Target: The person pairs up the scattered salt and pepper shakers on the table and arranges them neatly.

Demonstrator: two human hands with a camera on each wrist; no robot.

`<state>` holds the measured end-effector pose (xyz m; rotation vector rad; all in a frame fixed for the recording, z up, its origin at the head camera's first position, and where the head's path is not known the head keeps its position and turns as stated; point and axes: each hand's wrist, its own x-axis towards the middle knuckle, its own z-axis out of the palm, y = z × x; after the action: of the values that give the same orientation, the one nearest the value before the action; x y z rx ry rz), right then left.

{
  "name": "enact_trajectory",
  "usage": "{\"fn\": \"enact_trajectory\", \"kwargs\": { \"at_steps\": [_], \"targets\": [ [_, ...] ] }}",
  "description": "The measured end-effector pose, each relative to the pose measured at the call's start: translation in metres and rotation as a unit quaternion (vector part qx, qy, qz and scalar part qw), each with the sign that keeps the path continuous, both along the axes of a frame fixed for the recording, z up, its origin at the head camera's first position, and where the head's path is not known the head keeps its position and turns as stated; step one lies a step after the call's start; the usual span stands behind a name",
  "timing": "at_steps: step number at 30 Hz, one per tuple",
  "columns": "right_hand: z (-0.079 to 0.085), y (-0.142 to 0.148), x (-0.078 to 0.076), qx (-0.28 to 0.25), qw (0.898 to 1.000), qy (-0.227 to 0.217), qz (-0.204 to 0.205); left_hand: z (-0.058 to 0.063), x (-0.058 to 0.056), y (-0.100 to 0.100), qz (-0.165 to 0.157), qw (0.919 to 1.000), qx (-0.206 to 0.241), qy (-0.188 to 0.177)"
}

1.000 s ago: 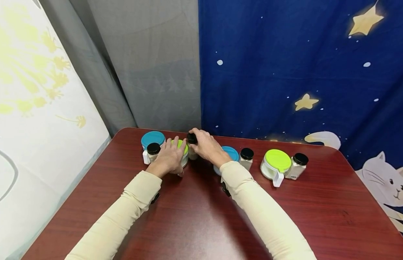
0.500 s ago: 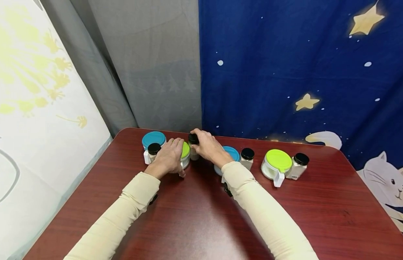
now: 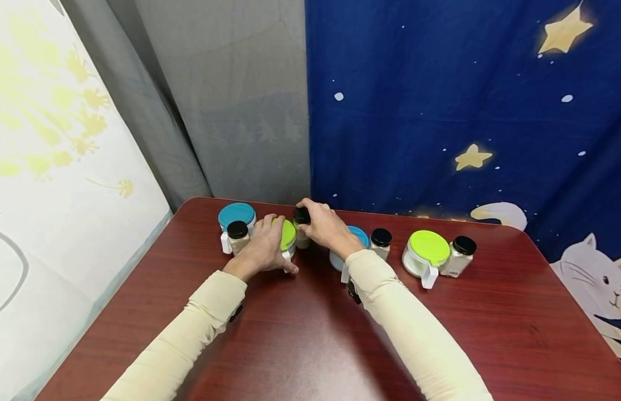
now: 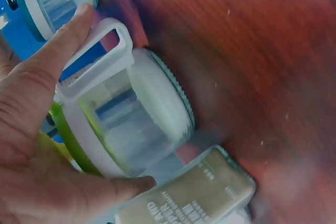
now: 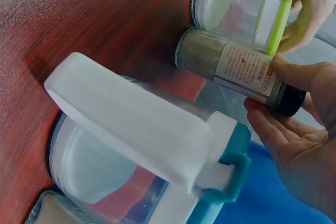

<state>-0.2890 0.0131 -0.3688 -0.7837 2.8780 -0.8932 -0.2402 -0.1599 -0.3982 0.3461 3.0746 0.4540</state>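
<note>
My left hand (image 3: 265,248) spans a clear seasoning jar with a green lid (image 3: 288,235) and white handle, upright on the table. In the left wrist view its thumb lies by the jar's handle (image 4: 123,45) and a finger along the far side. My right hand (image 3: 327,225) pinches a spice bottle (image 5: 244,69) with a black cap (image 3: 301,215), thumb on one side and fingers on the other. This bottle stands right beside the green-lidded jar. Under the right forearm is a blue-lidded jar (image 3: 357,235), partly hidden.
Left of the left hand are another blue-lidded jar (image 3: 236,214) and a black-capped bottle (image 3: 238,233). To the right stand a black-capped bottle (image 3: 380,240), a second green-lidded jar (image 3: 427,253) and one more bottle (image 3: 459,257). Curtains (image 3: 415,111) hang behind the table's back edge.
The green-lidded jar and the spice bottle have shifted slightly to the right along with both hands. The left thumb has come round to the jar's front.
</note>
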Motion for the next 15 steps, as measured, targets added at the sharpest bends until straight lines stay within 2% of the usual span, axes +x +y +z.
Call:
{"fn": "enact_trajectory", "kwargs": {
  "at_steps": [7,15],
  "targets": [
    [-0.002,0.002,0.004,-0.001,1.000,-0.006,-0.005,-0.009,0.006,0.004,0.039,0.9944,0.095,-0.026],
    [-0.002,0.002,0.004,-0.006,1.000,0.001,-0.001,-0.015,0.016,0.002,0.104,0.9728,0.204,-0.034]
  ]
}}
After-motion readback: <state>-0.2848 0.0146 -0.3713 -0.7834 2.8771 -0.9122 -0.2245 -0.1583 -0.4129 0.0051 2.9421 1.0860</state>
